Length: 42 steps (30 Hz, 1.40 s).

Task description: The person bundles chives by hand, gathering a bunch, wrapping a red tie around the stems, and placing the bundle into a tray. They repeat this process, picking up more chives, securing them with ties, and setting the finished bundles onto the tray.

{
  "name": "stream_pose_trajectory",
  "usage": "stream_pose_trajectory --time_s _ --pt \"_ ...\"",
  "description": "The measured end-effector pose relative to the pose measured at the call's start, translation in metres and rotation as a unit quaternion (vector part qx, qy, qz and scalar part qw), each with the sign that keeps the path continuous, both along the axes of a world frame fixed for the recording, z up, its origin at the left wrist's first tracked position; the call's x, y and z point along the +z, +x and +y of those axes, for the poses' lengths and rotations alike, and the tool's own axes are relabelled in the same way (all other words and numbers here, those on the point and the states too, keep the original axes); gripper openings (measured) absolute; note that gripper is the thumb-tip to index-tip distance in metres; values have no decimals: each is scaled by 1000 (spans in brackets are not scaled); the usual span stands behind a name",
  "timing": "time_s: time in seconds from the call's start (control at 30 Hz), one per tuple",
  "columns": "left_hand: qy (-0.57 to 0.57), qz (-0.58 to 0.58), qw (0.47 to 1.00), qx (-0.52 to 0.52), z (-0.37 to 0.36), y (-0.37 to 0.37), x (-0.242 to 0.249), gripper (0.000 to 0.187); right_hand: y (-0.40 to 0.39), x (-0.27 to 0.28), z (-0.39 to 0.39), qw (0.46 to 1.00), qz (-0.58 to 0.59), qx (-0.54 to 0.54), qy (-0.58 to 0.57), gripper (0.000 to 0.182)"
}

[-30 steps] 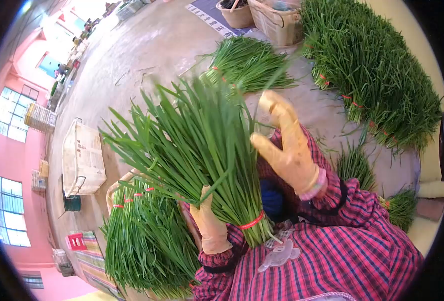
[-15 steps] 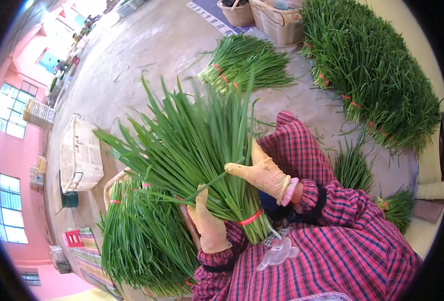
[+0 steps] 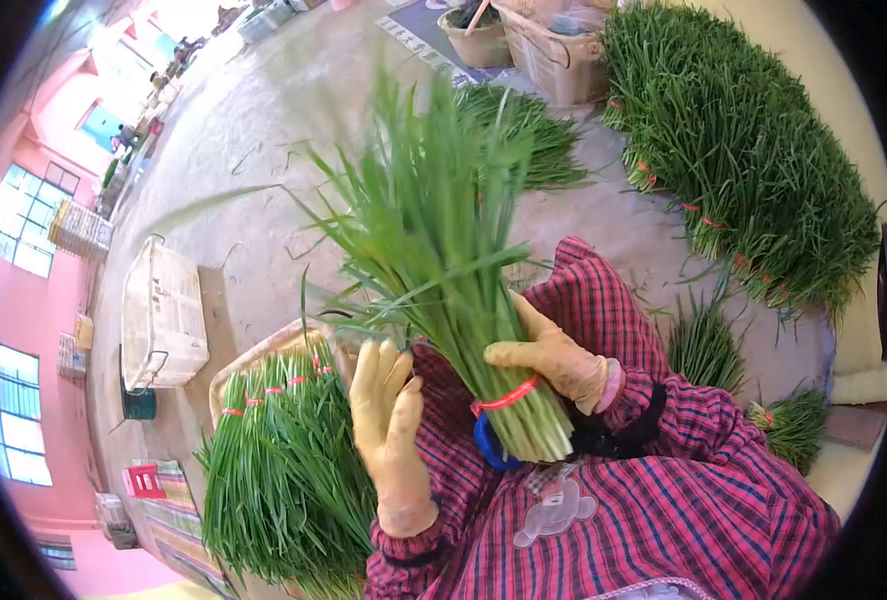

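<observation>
A bundle of Chinese chives (image 3: 453, 270) stands tilted over my lap, its leaf tips up and slightly blurred. Around its lower stalks runs a red band (image 3: 506, 396). My right hand (image 3: 553, 355), in a pale yellow glove, is closed around the bundle just above that band. To the left of the stalks, my gloved left hand (image 3: 391, 430) is open and holds nothing, its fingers pointing up. Behind the cut ends a blue rounded object (image 3: 493, 443) shows in part. Close by my left hand, banded chive bundles (image 3: 283, 460) fill a basket (image 3: 248, 357).
Many banded chives (image 3: 733, 140) are heaped along the right wall, with a smaller pile (image 3: 523, 135) ahead on the floor. Loose chives (image 3: 706, 340) lie near my right side. A white crate (image 3: 163, 315) stands to the left, and another crate (image 3: 553, 55) at the top.
My left hand has let go of the chives and moved down and left, its fingers now straight. My right hand has shifted lower on the bundle, which is now more upright and gathered.
</observation>
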<state>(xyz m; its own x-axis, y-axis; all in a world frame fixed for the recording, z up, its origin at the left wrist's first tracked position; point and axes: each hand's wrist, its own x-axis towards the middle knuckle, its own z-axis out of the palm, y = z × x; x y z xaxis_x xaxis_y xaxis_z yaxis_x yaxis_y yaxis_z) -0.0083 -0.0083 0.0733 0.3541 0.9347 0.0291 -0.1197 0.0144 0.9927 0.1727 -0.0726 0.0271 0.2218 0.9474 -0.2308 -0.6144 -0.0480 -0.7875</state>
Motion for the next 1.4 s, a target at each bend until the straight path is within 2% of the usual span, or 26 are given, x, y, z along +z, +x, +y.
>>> stream_pose_trajectory --time_s 0.03,0.13,0.23,0.27,0.3,0.33,0.37,0.43,0.5,0.57,0.6,0.7,0.77,0.83,0.87,0.9,0.97,1.03,1.07,1.1,1.17,1.2,1.27,1.3,1.37,1.4 --pt "19 39 999 -14 3 -17 -10 52 8 -1 -5 999 44 26 -7 76" --pt "-141 130 973 -125 10 -34 -30 50 16 -26 -8 988 121 73 53 71" --pt "-202 -4 975 -95 10 -13 -55 43 8 -35 -4 950 221 180 127 68" --pt "-199 -4 976 -92 10 -8 -55 43 5 -32 -4 959 195 181 99 69" --pt "-214 -40 972 -84 10 -4 -55 42 3 -25 -4 967 167 180 70 70" --pt "-230 -75 967 -76 9 -1 -56 41 4 -11 -5 985 45 161 42 74" --pt "-231 -76 967 -76 7 2 -62 41 3 -4 -4 985 44 161 42 74" --pt "-188 -83 978 25 8 11 -64 38 0 7 -2 994 -69 78 36 75" --pt "-149 -94 984 -27 10 20 -56 38 -5 13 0 996 -59 44 52 67" --pt "-181 -102 977 38 10 28 -50 31 -5 10 3 999 8 34 0 54" --pt "-195 -122 973 37 7 35 -34 37 -5 9 6 995 95 21 -12 44" --pt "-170 -123 976 51 10 38 -29 39 0 -11 11 988 149 3 -48 41" --pt "-164 -105 979 61 10 36 -28 38 9 -17 8 992 125 -14 -33 43" --pt "-178 -96 976 83 14 30 -37 37 21 -10 4 984 -46 -161 -56 46" --pt "-179 -96 975 87 11 28 -38 37 22 -12 4 960 -110 -257 -22 45" --pt "-189 -100 973 92 9 29 -33 36 20 -4 6 944 -98 -314 22 42" --pt "-200 -103 970 96 7 31 -33 36 11 10 -4 936 -199 -282 74 36" --pt "-189 -113 970 106 7 33 -42 35 6 18 -11 918 -321 -185 139 30" --pt "-189 -113 970 104 7 33 -47 35 7 27 -10 842 -481 -168 179 27" --pt "-168 -81 976 114 6 32 -53 34 -1 43 -13 873 -464 -116 92 26" --pt "-146 -49 981 122 4 34 -54 34 -2 46 -2 791 -592 -134 76 25" --pt "-134 -65 982 116 1 36 -50 35 0 46 1 791 -592 -136 75 25" --pt "-124 -90 981 114 -4 40 -44 37 3 42 7 740 -664 -104 31 28" --pt "-125 -90 981 114 -5 39 -45 37 6 40 11 740 -664 -103 30 28" --pt "-129 -90 982 108 -4 38 -47 39 14 34 18 800 -597 -60 15 28" --pt "-129 -90 982 108 -4 37 -48 39 16 30 21 806 -587 -67 14 26"
